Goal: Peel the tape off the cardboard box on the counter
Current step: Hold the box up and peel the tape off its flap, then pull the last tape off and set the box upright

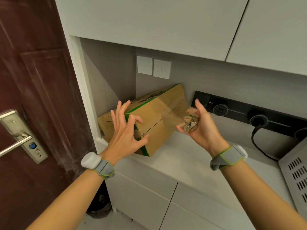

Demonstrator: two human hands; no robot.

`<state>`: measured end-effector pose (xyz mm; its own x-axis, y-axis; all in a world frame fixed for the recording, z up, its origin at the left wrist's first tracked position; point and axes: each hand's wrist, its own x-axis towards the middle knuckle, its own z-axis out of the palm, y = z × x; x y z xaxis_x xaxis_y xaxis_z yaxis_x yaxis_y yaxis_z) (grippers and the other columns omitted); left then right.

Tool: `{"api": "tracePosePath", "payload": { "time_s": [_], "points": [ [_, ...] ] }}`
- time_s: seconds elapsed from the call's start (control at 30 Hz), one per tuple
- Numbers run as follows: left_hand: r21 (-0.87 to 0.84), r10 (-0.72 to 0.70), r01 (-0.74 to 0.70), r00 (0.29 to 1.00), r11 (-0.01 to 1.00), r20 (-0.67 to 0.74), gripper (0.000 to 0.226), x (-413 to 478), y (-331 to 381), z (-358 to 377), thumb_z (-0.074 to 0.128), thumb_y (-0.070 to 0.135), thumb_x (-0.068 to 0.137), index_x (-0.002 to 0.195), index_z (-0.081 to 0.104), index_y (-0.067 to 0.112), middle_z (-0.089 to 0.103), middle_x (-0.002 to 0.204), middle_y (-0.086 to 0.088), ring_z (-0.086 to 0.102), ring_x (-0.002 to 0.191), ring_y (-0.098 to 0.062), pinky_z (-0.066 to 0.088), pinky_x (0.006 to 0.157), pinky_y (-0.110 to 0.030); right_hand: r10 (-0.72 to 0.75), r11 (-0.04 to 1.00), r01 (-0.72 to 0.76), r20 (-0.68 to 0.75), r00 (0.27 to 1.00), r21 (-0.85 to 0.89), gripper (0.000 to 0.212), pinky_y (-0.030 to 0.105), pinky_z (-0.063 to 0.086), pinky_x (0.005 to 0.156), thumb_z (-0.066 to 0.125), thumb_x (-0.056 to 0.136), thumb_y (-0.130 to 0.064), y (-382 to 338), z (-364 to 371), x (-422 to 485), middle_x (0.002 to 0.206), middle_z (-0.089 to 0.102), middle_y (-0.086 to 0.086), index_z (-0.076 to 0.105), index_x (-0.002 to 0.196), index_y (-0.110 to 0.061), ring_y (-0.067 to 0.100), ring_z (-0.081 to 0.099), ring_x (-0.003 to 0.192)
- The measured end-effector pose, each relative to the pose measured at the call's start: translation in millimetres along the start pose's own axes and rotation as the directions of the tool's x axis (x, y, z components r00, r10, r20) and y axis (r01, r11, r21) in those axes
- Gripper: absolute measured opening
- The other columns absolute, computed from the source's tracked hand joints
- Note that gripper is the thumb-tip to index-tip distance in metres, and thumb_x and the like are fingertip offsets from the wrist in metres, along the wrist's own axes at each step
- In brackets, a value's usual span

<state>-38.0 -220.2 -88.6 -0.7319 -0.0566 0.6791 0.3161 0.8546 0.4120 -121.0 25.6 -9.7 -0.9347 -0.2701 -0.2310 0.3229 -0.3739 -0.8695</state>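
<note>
A brown cardboard box (pixel 154 113) with green edging lies tilted in the back left corner of the white counter (pixel 187 165). My left hand (pixel 126 131) rests on the box's near left corner, fingers spread against it. My right hand (pixel 201 128) is to the right of the box and holds a crumpled wad of clear tape (pixel 190 122). A stretched clear strip of tape (pixel 172 116) runs from that wad back to the box's seam.
A black socket rail (pixel 249 113) with a plugged-in black cable (pixel 259 146) runs along the back wall. A perforated metal appliance (pixel 295 171) stands at the right. A dark red door (pixel 33 97) with a metal handle is at the left. Upper cabinets (pixel 166 22) hang overhead.
</note>
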Motion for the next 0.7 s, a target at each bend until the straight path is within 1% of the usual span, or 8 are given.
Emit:
{"api": "tracePosePath", "payload": {
  "time_s": [0.07,0.17,0.27,0.33,0.4,0.47,0.57,0.7],
  "points": [
    [-0.011,0.007,-0.007,1.0,1.0,0.001,0.048,0,-2,-1,0.07,0.05,0.079,0.111,0.045,0.024,0.015,0.165,-0.013,-0.01,0.16,-0.034,-0.01,0.124,-0.065,0.048,0.994,-0.038,0.103,0.994,-0.101,0.047,0.041,0.058,0.068,0.071,0.088,-0.055,-1,-2,-4,0.069,0.052,0.003,0.062,0.101,-0.011,0.017,0.058,0.063],
    [-0.021,0.027,-0.027,1.0,0.999,0.008,0.047,-2,-2,-4,0.071,0.048,0.079,0.111,0.046,0.024,0.02,0.162,-0.013,-0.008,0.16,-0.034,-0.009,0.124,-0.065,0.099,0.942,-0.037,0.171,0.98,-0.334,0.038,0.033,0.054,0.061,0.077,0.086,-0.037,1,-3,-8,0.06,0.05,-0.001,0.063,0.104,-0.007,0.012,0.052,0.054],
    [-0.029,0.067,-0.067,0.998,0.997,0.019,0.044,-7,-2,-6,0.072,0.044,0.079,0.108,0.046,0.023,0.026,0.159,-0.013,-0.004,0.16,-0.034,-0.007,0.123,-0.068,0.165,0.818,-0.025,0.193,0.967,-0.574,0.032,0.031,0.039,0.052,0.081,0.085,-0.025,3,-6,-11,0.056,0.04,0.001,0.062,0.102,-0.005,0.016,0.041,0.047],
    [-0.051,0.08,-0.079,0.996,0.996,0.025,0.043,-10,-4,-10,0.072,0.042,0.079,0.106,0.045,0.024,0.028,0.158,-0.013,-0.002,0.16,-0.033,-0.006,0.123,-0.069,0.178,0.778,-0.021,0.19,0.966,-0.627,0.021,0.028,0.035,0.046,0.074,0.091,-0.012,-1,-10,-13,0.052,0.036,0.0,0.065,0.106,-0.001,0.015,0.036,0.042],
    [-0.087,0.069,-0.067,0.997,0.994,0.02,0.042,-12,-8,-15,0.071,0.041,0.079,0.105,0.043,0.024,0.026,0.158,-0.01,-0.001,0.16,-0.032,-0.002,0.123,-0.071,0.204,0.796,-0.04,0.206,0.957,-0.604,0.021,0.024,0.033,0.042,0.07,0.09,-0.004,-10,-15,-16,0.051,0.031,-0.001,0.068,0.11,0.004,0.012,0.032,0.04],
    [-0.157,0.039,-0.037,0.999,0.987,0.008,0.041,-11,-13,-23,0.071,0.041,0.082,0.104,0.041,0.023,0.024,0.157,-0.005,0.001,0.16,-0.029,0.007,0.123,-0.07,0.225,0.855,-0.06,0.264,0.938,-0.516,0.02,0.022,0.032,0.039,0.071,0.083,-0.004,-19,-20,-21,0.052,0.031,-0.001,0.072,0.102,0.002,0.01,0.029,0.04],
    [-0.257,-0.033,0.032,0.999,0.966,0.001,0.041,-2,-21,-37,0.07,0.043,0.084,0.102,0.042,0.02,0.024,0.154,0.0,0.013,0.158,-0.022,0.021,0.124,-0.046,0.179,0.959,-0.076,0.381,0.907,-0.272,0.012,0.019,0.034,0.035,0.076,0.075,-0.008,-28,-26,-24,0.059,0.045,0.002,0.073,0.086,-0.005,0.008,0.038,0.042],
    [-0.228,-0.09,0.078,0.995,0.971,-0.047,0.038,22,-29,-53,0.073,0.043,0.085,0.101,0.049,0.018,0.03,0.147,-0.009,0.029,0.143,-0.005,0.027,0.116,-0.018,0.054,0.998,-0.042,0.495,0.867,-0.037,0.002,0.016,0.037,0.038,0.069,0.078,-0.009,-33,-29,-28,0.053,0.041,-0.003,0.068,0.08,-0.008,0.007,0.038,0.045]
  ]
}}
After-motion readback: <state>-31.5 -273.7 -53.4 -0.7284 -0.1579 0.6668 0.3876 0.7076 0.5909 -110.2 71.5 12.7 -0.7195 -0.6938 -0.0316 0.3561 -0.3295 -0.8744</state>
